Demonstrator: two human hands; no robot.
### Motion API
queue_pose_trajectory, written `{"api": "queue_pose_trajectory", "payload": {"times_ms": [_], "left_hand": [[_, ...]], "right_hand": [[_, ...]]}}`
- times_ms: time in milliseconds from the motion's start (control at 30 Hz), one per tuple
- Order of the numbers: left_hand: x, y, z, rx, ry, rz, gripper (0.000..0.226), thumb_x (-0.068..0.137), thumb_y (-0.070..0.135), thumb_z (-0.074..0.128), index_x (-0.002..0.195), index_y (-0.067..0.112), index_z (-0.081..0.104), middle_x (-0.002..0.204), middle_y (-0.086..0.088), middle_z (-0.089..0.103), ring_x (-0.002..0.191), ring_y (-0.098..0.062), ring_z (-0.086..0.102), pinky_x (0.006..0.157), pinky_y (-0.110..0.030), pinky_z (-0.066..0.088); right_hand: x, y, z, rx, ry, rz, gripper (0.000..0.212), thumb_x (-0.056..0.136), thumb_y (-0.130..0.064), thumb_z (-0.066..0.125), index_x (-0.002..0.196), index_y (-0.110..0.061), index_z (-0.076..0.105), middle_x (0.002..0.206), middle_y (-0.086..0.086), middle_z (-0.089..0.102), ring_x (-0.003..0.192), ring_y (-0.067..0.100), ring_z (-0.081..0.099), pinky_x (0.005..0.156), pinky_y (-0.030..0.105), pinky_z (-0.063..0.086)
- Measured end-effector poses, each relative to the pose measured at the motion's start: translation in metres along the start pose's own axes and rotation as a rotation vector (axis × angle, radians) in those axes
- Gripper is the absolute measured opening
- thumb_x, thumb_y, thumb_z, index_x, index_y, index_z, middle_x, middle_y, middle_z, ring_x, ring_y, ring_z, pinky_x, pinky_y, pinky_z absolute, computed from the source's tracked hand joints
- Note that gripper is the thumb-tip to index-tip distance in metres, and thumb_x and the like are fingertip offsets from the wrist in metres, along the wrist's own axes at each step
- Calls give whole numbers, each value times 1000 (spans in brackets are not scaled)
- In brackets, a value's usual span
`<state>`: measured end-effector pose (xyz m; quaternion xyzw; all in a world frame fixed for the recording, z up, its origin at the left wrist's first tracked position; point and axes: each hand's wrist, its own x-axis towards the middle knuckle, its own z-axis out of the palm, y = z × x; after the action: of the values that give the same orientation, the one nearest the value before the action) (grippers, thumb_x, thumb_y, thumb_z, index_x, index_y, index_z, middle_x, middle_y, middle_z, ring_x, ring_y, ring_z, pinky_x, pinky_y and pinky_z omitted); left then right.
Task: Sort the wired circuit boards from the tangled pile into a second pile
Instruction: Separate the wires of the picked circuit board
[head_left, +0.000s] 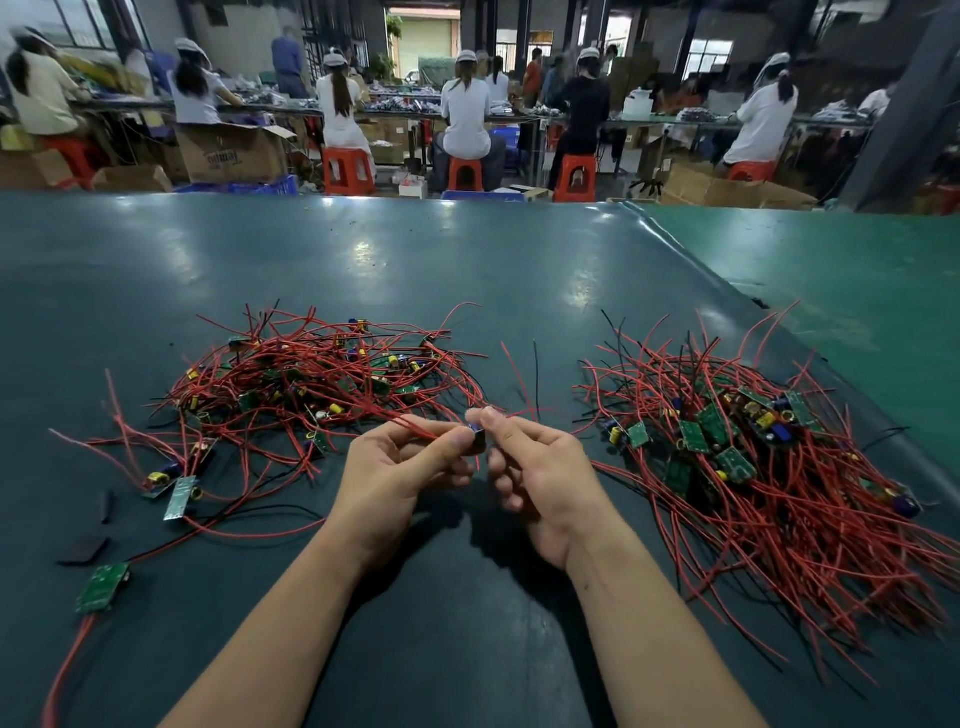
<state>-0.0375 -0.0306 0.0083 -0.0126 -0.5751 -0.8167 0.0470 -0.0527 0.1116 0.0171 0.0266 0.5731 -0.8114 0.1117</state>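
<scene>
A dark green table mat (467, 270) is shown filling the middle and lower frame, with two heaps of wired circuit boards laid on it. The tangled pile (317, 379) is seen left of centre: small green boards with yellow and blue components are enmeshed in looping red and black wires. The second pile (737, 441) is seen at the right of the frame, well apart from the first, with its boards gathered toward the upper part and its red wires fanned toward the lower right corner.

Between the two piles, just below centre, one small circuit board (477, 437) is held above the mat by both hands. The left hand (395, 467) is curled, with thumb and fingers pinching the board and its red wires (415, 427), which trail up and left into the tangled pile. The right hand (540, 467) is likewise curled, its thumb and forefinger pinching the board from the right side; further red and black wire ends are seen rising behind it. The board's face is largely hidden by the fingers.

Several stray boards are seen at the lower left, one of them a green board (102, 587) with a long red wire running to the bottom edge. A lighter green mat (831, 270) is overlapped at the upper right. Seated workers on red stools (349, 170) are visible along benches across the top of the frame.
</scene>
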Motion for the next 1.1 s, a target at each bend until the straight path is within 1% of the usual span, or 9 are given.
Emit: {"api": "queue_pose_trajectory", "payload": {"times_ms": [200, 300, 467, 667, 767, 867, 967, 1000, 1100], "left_hand": [[-3, 3, 3, 44, -65, -2, 22, 61, 27, 80, 74, 12, 71, 81, -21, 73, 57, -17, 66, 55, -23, 54], [-5, 6, 4, 22, -99, -22, 8, 62, 27, 77, 63, 20, 73, 76, -23, 72, 53, -16, 64, 50, -21, 51], [-5, 11, 3, 13, -96, -47, 9, 65, 24, 74, 57, 21, 70, 73, -22, 72, 47, -13, 60, 47, -19, 47], [-4, 10, 2, -72, -1, -15, 14, 70, 15, 68, 57, 20, 68, 62, -15, 68, 51, -14, 63, 45, -17, 44], [1, 11, -3, -220, 104, 4, 5, 68, 14, 69, 66, 18, 71, 62, -4, 62, 57, -11, 61, 53, -17, 47], [4, 10, -5, -328, 100, -37, 12, 70, 14, 70, 78, 16, 62, 66, 0, 60, 63, -12, 57, 60, -21, 52], [2, 13, -6, -453, -1, -107, 5, 78, 14, 61, 74, 16, 63, 92, -8, 73, 86, -19, 71, 70, -26, 58], [1, 15, -8, -508, -32, -126, 12, 79, 12, 57, 71, 15, 65, 98, -11, 74, 91, -21, 72, 71, -27, 58], [-2, 18, -10, -507, -88, -195, 13, 76, 17, 60, 68, 14, 70, 79, -3, 70, 66, -13, 69, 61, -25, 57]], "right_hand": [[7, -6, -5, 114, 162, -120, 12, 85, -18, 73, 75, -12, 74, 48, -4, 50, 35, 4, 36, 33, 14, 24], [13, -12, -16, 272, 341, -207, 16, 86, -12, 72, 70, -11, 69, 49, -4, 52, 35, 3, 37, 32, 14, 24], [19, -16, -28, 352, 521, -366, 19, 88, -12, 71, 70, -11, 70, 48, -2, 54, 37, 5, 39, 34, 15, 26], [18, -18, -31, 471, 573, -391, 27, 102, -20, 50, 80, -9, 64, 49, -3, 50, 35, 6, 37, 36, 14, 26], [16, -19, -33, 477, 546, -332, 29, 103, -23, 46, 81, -11, 60, 50, -3, 48, 35, 7, 37, 36, 15, 25], [16, -13, -25, 341, 475, -271, 33, 102, -27, 48, 77, -12, 62, 47, -6, 48, 35, 7, 38, 37, 15, 26], [16, -12, -24, 303, 421, -211, 33, 102, -26, 49, 76, -10, 62, 47, -4, 46, 34, 7, 34, 37, 14, 23], [15, -13, -25, 295, 380, -173, 31, 101, -25, 49, 77, -10, 63, 48, -4, 46, 34, 6, 34, 36, 13, 22], [12, -10, -25, 147, 212, -80, 26, 98, -26, 54, 84, -11, 70, 49, -5, 47, 36, 6, 33, 37, 15, 22]]}}
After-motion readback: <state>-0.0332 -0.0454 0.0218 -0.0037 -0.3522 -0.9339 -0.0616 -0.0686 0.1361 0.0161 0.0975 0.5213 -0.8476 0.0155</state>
